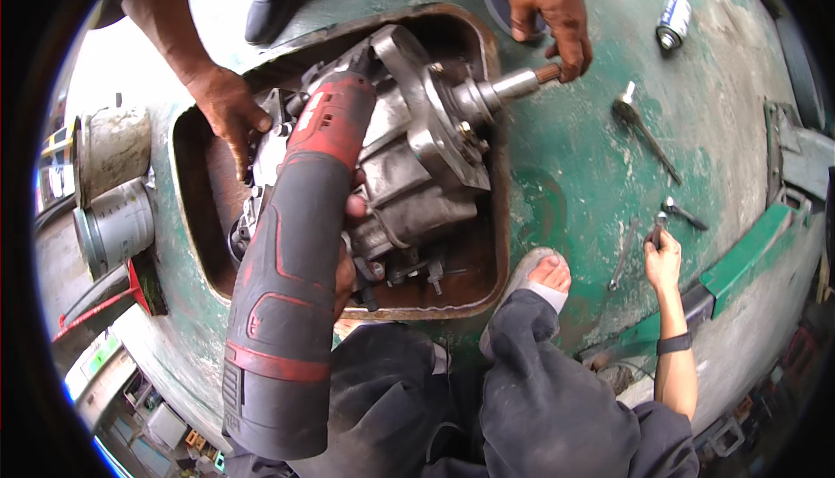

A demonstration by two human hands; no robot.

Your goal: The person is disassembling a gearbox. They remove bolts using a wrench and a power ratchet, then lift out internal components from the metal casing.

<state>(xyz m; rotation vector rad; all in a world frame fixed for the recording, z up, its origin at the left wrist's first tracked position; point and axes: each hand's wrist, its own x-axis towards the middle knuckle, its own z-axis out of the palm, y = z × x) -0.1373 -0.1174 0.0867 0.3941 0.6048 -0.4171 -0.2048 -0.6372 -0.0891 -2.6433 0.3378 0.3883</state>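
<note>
A red and black cordless ratchet (300, 234) slants across the view, its head against a grey metal gearbox (409, 165). Behind its body my left hand (346, 278) is mostly hidden; the fingertips showing at the tool's edge are wrapped round it. Down on the green floor at the right, my right hand (664, 259) has its fingers closed on a small wrench-like hand tool (661, 224), partly covered by them. Across from me, a co-worker's one hand (228, 113) rests on the gearbox's side, and the other hand (561, 21) touches its splined shaft (522, 84).
The gearbox sits in a rusty metal tray (506, 252). On the floor lie a ratchet (644, 130), a smaller one (685, 213), a long wrench (624, 252) and a spray can (674, 21). Buckets (117, 217) stand at left; a green steel arm (752, 252) at right.
</note>
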